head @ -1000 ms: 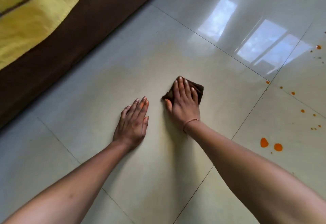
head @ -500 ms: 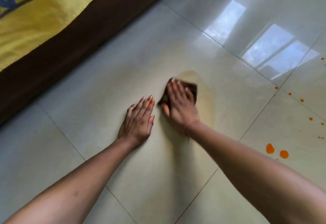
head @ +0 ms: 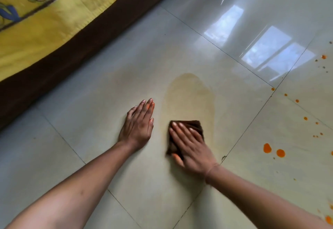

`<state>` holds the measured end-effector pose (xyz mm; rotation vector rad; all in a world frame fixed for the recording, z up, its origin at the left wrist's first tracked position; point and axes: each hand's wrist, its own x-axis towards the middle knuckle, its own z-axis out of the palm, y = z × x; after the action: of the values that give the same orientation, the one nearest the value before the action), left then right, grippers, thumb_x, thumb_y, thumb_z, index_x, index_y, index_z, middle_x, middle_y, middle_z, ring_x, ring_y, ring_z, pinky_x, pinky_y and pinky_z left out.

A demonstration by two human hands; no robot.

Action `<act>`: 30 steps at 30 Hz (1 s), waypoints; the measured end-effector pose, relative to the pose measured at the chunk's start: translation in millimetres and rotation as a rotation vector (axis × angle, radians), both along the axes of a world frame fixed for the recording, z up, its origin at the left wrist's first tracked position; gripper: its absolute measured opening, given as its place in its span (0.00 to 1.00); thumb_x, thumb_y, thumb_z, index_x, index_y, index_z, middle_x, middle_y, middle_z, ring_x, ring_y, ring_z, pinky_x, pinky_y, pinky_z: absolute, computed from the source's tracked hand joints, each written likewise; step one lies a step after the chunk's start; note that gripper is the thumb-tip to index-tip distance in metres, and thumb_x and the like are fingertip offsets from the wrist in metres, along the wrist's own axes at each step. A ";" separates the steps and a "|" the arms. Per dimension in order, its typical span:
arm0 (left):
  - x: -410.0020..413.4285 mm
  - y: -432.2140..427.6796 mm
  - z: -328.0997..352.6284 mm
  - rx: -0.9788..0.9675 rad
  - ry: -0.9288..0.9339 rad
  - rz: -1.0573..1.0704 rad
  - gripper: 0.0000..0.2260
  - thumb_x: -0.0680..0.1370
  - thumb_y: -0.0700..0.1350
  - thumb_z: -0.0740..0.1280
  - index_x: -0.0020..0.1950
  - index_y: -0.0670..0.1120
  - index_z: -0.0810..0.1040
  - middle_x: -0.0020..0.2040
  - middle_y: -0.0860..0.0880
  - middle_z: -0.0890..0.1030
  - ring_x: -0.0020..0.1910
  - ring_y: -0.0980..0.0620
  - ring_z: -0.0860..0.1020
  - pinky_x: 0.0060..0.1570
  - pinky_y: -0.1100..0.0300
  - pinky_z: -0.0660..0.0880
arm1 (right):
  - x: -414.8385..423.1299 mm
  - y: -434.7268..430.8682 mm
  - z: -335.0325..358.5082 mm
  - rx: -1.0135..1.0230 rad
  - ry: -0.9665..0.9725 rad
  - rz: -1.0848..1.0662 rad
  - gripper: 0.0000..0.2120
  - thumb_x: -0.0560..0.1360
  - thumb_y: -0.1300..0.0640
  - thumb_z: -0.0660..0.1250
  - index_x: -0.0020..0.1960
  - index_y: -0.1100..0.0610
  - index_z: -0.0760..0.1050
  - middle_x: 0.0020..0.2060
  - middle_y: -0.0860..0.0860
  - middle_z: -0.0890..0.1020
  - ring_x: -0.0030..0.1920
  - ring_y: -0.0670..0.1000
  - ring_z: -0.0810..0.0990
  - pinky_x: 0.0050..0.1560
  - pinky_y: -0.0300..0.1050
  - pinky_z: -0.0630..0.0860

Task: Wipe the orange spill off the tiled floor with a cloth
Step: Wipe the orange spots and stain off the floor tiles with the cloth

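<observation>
My right hand [head: 191, 146] presses flat on a folded dark brown cloth [head: 195, 125] on the pale tiled floor [head: 90, 102]. A faint yellowish wet smear [head: 189, 95] stretches away from the cloth. My left hand [head: 138, 122] lies flat on the tile to the left of the cloth, fingers together, holding nothing, with an orange stain on one finger. Two larger orange drops [head: 273, 150] sit on the tile to the right, and small orange specks [head: 297, 100] scatter farther right.
A dark brown bed base [head: 63, 63] with a yellow flowered sheet [head: 45, 16] runs along the upper left. Bright window reflections [head: 261, 48] lie on the glossy tiles at the upper right. More orange marks [head: 328, 219] show at the lower right edge.
My right hand has pulled the cloth back toward me, leaving a yellowish wet streak on the tile beyond it. The left hand stays planted.
</observation>
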<state>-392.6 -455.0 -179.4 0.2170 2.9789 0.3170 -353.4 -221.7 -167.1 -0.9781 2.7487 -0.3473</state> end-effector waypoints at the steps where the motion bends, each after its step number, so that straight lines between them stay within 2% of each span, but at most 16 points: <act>1: -0.8 1.2 1.3 -0.003 -0.002 0.001 0.25 0.79 0.48 0.52 0.76 0.45 0.63 0.76 0.49 0.62 0.75 0.50 0.61 0.71 0.53 0.55 | -8.8 19.1 -3.4 -0.011 0.016 -0.021 0.36 0.74 0.42 0.56 0.77 0.56 0.56 0.77 0.54 0.56 0.77 0.53 0.53 0.72 0.55 0.56; 2: -0.5 2.4 2.3 -0.006 -0.006 0.002 0.25 0.79 0.48 0.51 0.76 0.45 0.62 0.76 0.49 0.62 0.75 0.50 0.60 0.70 0.53 0.55 | -24.9 30.9 -5.8 0.018 0.010 -0.110 0.36 0.74 0.41 0.55 0.77 0.56 0.56 0.77 0.54 0.56 0.77 0.54 0.54 0.72 0.55 0.57; 5: 0.4 2.6 1.2 -0.010 -0.012 0.016 0.25 0.79 0.49 0.50 0.76 0.45 0.62 0.77 0.49 0.61 0.75 0.51 0.60 0.70 0.53 0.54 | -92.8 35.8 -9.0 0.082 0.012 -0.506 0.37 0.74 0.39 0.48 0.78 0.57 0.53 0.77 0.54 0.54 0.77 0.53 0.50 0.74 0.51 0.48; 6: 0.3 2.9 0.7 -0.011 -0.009 0.014 0.25 0.79 0.49 0.50 0.76 0.45 0.62 0.77 0.49 0.61 0.75 0.51 0.59 0.70 0.53 0.54 | -97.8 28.4 -8.7 0.097 0.022 -0.573 0.37 0.74 0.39 0.47 0.77 0.58 0.53 0.77 0.55 0.54 0.77 0.53 0.51 0.73 0.51 0.47; 8: -0.6 3.2 0.1 -0.007 -0.011 0.017 0.26 0.78 0.49 0.49 0.76 0.45 0.61 0.77 0.50 0.60 0.76 0.51 0.58 0.70 0.52 0.54 | -66.9 13.8 -11.0 0.065 0.056 -0.513 0.37 0.74 0.40 0.50 0.77 0.59 0.55 0.77 0.56 0.56 0.77 0.54 0.52 0.73 0.52 0.49; 11: 0.3 5.3 2.6 -0.029 -0.048 0.022 0.27 0.78 0.50 0.48 0.76 0.45 0.60 0.77 0.48 0.60 0.76 0.49 0.58 0.70 0.50 0.55 | 16.3 19.8 -7.5 0.079 0.041 -0.186 0.35 0.75 0.42 0.55 0.77 0.57 0.55 0.77 0.54 0.55 0.77 0.53 0.51 0.74 0.53 0.52; 13: -0.3 7.0 4.3 -0.034 -0.046 0.020 0.27 0.78 0.50 0.48 0.76 0.43 0.60 0.77 0.47 0.60 0.75 0.47 0.59 0.70 0.50 0.54 | 6.8 35.2 -9.3 0.064 0.078 -0.130 0.35 0.75 0.41 0.56 0.78 0.56 0.55 0.77 0.53 0.54 0.77 0.53 0.53 0.74 0.52 0.52; 17: -4.3 18.6 7.0 -0.013 -0.003 -0.038 0.29 0.78 0.53 0.47 0.76 0.42 0.59 0.77 0.46 0.58 0.76 0.47 0.57 0.71 0.49 0.51 | -49.0 42.7 -11.5 0.065 0.090 -0.569 0.35 0.75 0.41 0.52 0.77 0.57 0.57 0.77 0.54 0.57 0.76 0.53 0.55 0.73 0.50 0.49; 19: -12.7 42.9 11.0 0.014 -0.001 -0.132 0.29 0.78 0.54 0.47 0.76 0.42 0.59 0.77 0.45 0.59 0.76 0.47 0.57 0.70 0.49 0.53 | -9.9 43.0 -10.7 0.050 0.081 -0.569 0.34 0.75 0.42 0.54 0.77 0.58 0.58 0.76 0.55 0.58 0.76 0.53 0.55 0.73 0.51 0.52; 22: -26.9 95.5 18.8 0.046 -0.041 -0.217 0.30 0.78 0.56 0.47 0.77 0.43 0.57 0.78 0.46 0.57 0.76 0.47 0.56 0.71 0.50 0.52 | 69.6 72.4 -6.1 0.087 0.067 -0.414 0.35 0.74 0.43 0.57 0.77 0.57 0.58 0.77 0.55 0.57 0.77 0.53 0.55 0.73 0.54 0.56; 24: -35.6 131.8 21.5 0.036 -0.069 -0.283 0.28 0.80 0.55 0.49 0.78 0.44 0.53 0.79 0.47 0.52 0.77 0.49 0.51 0.72 0.51 0.49 | 51.4 102.1 -8.6 0.109 0.077 -0.508 0.34 0.74 0.42 0.56 0.76 0.57 0.59 0.76 0.55 0.59 0.76 0.54 0.57 0.73 0.53 0.56; 27: -41.4 187.1 18.8 0.013 -0.100 -0.380 0.27 0.82 0.54 0.50 0.78 0.46 0.48 0.79 0.49 0.47 0.77 0.51 0.47 0.72 0.52 0.47 | 8.3 128.4 -9.6 0.150 0.075 -0.830 0.35 0.74 0.41 0.52 0.76 0.59 0.60 0.76 0.56 0.61 0.75 0.55 0.60 0.72 0.51 0.53; 30: -40.3 218.0 12.6 0.023 -0.153 -0.394 0.27 0.82 0.55 0.49 0.79 0.46 0.47 0.79 0.49 0.46 0.77 0.50 0.46 0.73 0.51 0.47 | 72.5 117.3 -8.8 0.155 0.059 -0.782 0.35 0.74 0.42 0.54 0.77 0.58 0.56 0.77 0.55 0.57 0.77 0.54 0.54 0.73 0.51 0.53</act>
<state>-433.0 -237.0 -166.7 0.7331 2.7016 0.3030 -280.9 -104.4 -175.9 0.1636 3.0359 -0.2057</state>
